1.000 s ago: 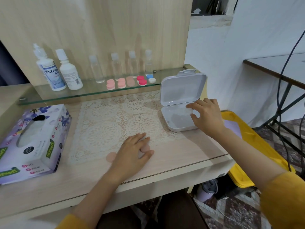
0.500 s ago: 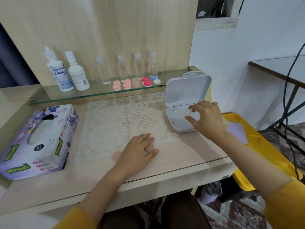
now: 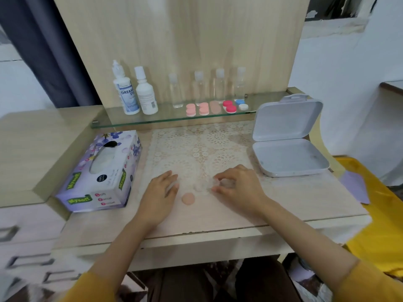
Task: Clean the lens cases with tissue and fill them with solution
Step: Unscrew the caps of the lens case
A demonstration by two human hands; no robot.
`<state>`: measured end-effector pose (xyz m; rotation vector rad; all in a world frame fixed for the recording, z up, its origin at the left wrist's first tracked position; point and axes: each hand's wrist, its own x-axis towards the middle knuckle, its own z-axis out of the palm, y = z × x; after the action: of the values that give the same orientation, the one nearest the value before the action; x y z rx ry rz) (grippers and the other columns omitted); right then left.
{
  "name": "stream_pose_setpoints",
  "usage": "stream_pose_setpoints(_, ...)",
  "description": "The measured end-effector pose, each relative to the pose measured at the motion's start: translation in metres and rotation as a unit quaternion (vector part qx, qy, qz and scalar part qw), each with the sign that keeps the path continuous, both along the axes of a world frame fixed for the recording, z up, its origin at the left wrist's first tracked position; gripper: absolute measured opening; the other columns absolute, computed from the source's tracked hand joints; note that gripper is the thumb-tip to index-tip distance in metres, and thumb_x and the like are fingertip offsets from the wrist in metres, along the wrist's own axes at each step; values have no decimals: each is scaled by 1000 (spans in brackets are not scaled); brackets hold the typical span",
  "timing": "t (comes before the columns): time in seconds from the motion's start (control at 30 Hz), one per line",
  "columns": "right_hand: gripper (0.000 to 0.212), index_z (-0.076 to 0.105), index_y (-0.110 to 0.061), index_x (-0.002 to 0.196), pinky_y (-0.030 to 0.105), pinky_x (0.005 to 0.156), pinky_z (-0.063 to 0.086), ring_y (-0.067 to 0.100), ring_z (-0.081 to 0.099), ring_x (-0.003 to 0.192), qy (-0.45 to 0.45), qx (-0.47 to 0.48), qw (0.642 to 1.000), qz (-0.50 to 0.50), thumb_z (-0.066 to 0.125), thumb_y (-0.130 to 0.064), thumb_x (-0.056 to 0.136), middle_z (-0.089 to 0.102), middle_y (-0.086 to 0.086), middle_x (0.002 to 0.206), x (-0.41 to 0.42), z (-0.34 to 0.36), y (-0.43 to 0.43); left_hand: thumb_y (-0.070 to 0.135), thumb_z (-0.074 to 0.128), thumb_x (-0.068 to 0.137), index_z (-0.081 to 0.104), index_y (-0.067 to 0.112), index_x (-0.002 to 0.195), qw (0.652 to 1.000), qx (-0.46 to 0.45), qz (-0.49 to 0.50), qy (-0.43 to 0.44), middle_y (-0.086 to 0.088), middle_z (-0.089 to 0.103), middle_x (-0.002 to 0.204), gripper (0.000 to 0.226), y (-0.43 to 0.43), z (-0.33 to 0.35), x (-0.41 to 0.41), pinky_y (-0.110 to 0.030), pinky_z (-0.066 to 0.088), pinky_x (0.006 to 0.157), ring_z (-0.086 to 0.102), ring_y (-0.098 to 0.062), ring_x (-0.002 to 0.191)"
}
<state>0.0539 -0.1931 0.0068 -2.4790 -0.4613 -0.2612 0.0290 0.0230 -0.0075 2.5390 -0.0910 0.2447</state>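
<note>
Here, the left hand (image 3: 159, 197) lies flat, grip open, on the table (image 3: 283, 199) beside a peach cap (image 3: 188, 199). The right hand (image 3: 239, 188) curls its fingers; whether that grip holds anything is too blurred to tell.

Matt wood-grain desk (image 3: 305, 199), lace mat (image 3: 196, 149), glass shelf (image 3: 152, 122), smooth plastic box (image 3: 287, 118)

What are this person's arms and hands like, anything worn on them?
Both the left hand and right hand are bare: no gloves, rings or watch visible. The left sleeve and right sleeve are mustard yellow, ending near the elbows; forearms uncovered.
</note>
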Motion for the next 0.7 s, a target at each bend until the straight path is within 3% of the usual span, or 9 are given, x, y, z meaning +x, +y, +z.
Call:
stream_pose_setpoints(0.23, 38, 67, -24, 109, 29, 98, 31, 13, 45, 111, -11, 13, 1000, 21, 70, -41, 76, 65, -12, 111, -6, -3, -1, 22, 47, 95, 47, 17, 133, 999, 49, -12, -6, 1, 35, 146, 39, 2, -6, 2, -14, 9, 106, 25, -16, 135)
stream_pose_setpoints(0.3, 46, 66, -20, 110, 28, 98, 33, 13, 46, 112, -10, 18, 999, 31, 68, -49, 74, 64, -10, 112, -5, -3, -5, 22, 46, 95, 45, 17, 135, 999, 41, -19, 10, 1, 33, 147, 40, 3, -2, 2, -15, 9, 107, 24, -15, 136)
stream_pose_setpoints(0.43, 73, 66, -19, 111, 26, 98, 35, 12, 46, 115, -8, -7, 998, 55, 46, -72, 65, 62, -9, 119, -1, -7, -11, 23, 48, 94, 45, 14, 134, 999, 0, -29, 17, -2, 38, 144, 41, 7, 20, 3, -20, 19, 109, 33, -15, 133)
stream_pose_setpoints(0.57, 78, 67, -20, 112, 26, 100, 34, 9, 44, 117, -12, -22, 997, 67, 38, -76, 66, 59, -10, 124, 2, -14, -14, 20, 53, 92, 59, 14, 120, 999, -34, -18, -33, 4, 54, 123, 29, 25, 59, 4, -2, 34, 84, 52, -10, 105)
stream_pose_setpoints(0.63, 78, 67, -20, 112, 23, 99, 32, 9, 44, 116, -17, -21, 997, 67, 37, -75, 67, 59, -9, 124, 3, -14, -13, 17, 55, 91, 65, 13, 111, 997, -36, 17, -64, 4, 59, 111, 23, 42, 77, 8, -8, 37, 75, 53, -9, 91)
stream_pose_setpoints(0.7, 75, 68, -19, 111, 22, 99, 31, 10, 45, 116, -21, -15, 997, 66, 40, -74, 68, 60, -8, 123, 3, -15, -12, 18, 55, 90, 68, 13, 105, 994, 10, 69, -82, 3, 63, 106, 20, 65, 90, 15, -18, 35, 77, 51, -9, 85)
